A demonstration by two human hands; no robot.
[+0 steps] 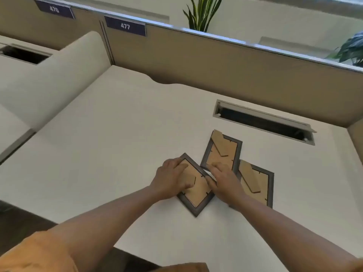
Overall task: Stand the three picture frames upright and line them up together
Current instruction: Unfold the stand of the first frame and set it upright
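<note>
A person looks down at a white counter (117, 144) where three small picture frames lie face down, cardboard backs up, clustered close together. Places here are given relative to the middle frame (222, 152), which lies farthest from the person with its fold-out stand flat against its back.

The left frame (194, 190) lies just nearer and to the left of the middle frame, turned like a diamond, its corner almost touching the middle frame's lower edge. The left hand (170, 179) rests on it, fingers (186, 185) spread flat across the backing, pressing rather than gripping, apparently to pin it steady.

The right hand (225, 183) reaches in just below the middle frame, fingers extended, not closed on anything; their tips sit at the seam between the left and middle frames. Whether they touch the stand tab is unclear.

The right frame (257, 183) lies nearer and to the right of the middle frame, partly under the right wrist, its stand also flat.

No frame stands yet. The next move likely calls for prying out a stand.
</note>
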